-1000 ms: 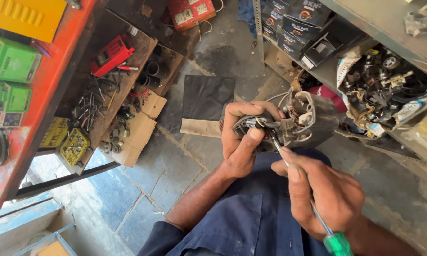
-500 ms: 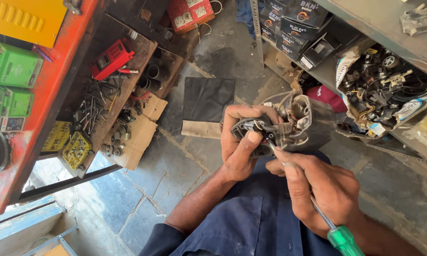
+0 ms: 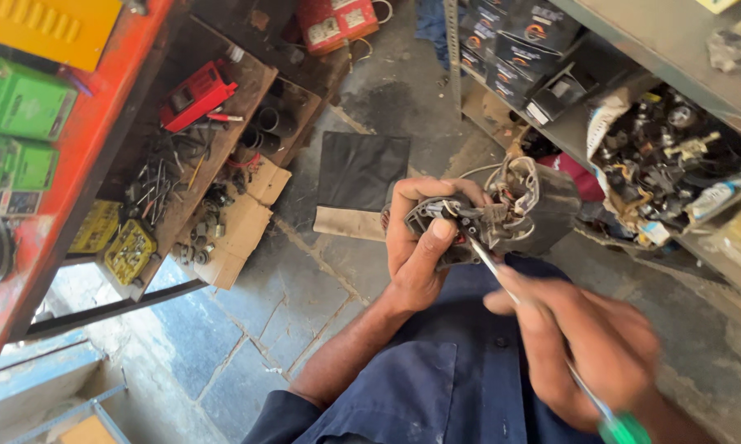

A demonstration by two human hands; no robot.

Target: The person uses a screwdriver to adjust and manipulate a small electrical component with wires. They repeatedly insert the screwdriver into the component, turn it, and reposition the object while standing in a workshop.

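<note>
Stone workshop floor point(image 3: 304, 279) below. Left hand point(image 3: 420, 247) clamped around grey motor housing point(image 3: 510, 210); right hand point(image 3: 592, 345), nearer the body, grips green-handled screwdriver point(image 3: 535, 325), shaft angled up-left into housing.

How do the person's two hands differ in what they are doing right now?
The left hand wraps around the dark metal part, thumb pressed on it; the right hand grips a green-handled screwdriver. The left looks sharp, the right blurred. Both hands are bare and meet at the part.
</note>
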